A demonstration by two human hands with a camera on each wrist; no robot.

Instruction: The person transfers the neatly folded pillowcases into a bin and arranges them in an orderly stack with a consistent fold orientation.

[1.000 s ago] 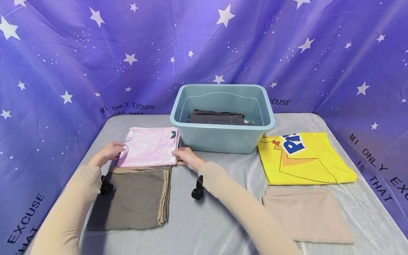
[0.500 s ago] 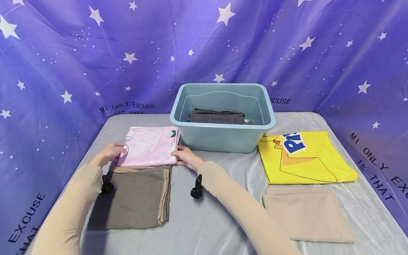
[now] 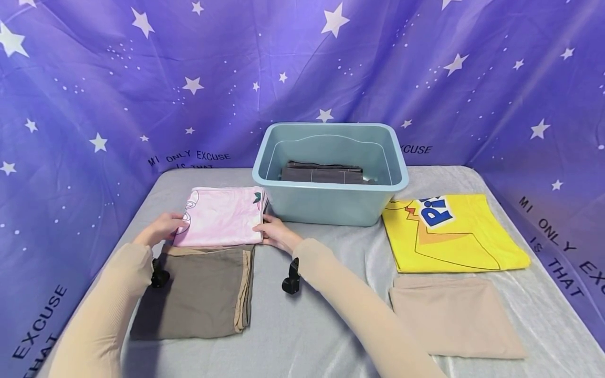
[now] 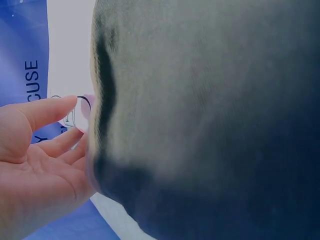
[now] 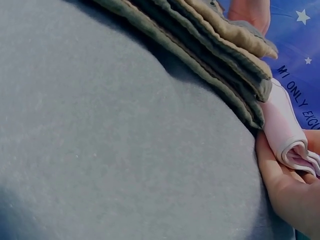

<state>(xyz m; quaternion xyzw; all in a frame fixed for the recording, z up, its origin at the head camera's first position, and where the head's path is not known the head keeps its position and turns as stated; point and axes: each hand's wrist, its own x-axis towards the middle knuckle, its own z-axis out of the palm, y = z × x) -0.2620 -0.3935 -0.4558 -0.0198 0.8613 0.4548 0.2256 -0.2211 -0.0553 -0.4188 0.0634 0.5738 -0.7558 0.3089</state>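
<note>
A folded pink garment (image 3: 224, 215) with a printed outline and a small green leaf lies at the table's back left. My left hand (image 3: 163, 228) holds its left edge, thumb above and fingers below. At the opposite edge my right hand (image 3: 280, 232) grips the garment, thumb on top and fingers underneath; the right wrist view shows the rolled-looking layers of the pink cloth (image 5: 284, 120) between them. Just in front lies a folded grey-brown garment (image 3: 198, 296) with tan edges, which fills most of the left wrist view. Some of the left fingers are hidden behind it there.
Right of the pink garment stands a blue-green plastic bin (image 3: 326, 205) with folded dark grey checked cloth (image 3: 321, 175) inside. A folded yellow garment (image 3: 454, 252) with blue lettering and a folded beige garment (image 3: 456, 317) lie on the right. A purple star-print curtain (image 3: 236, 68) hangs behind.
</note>
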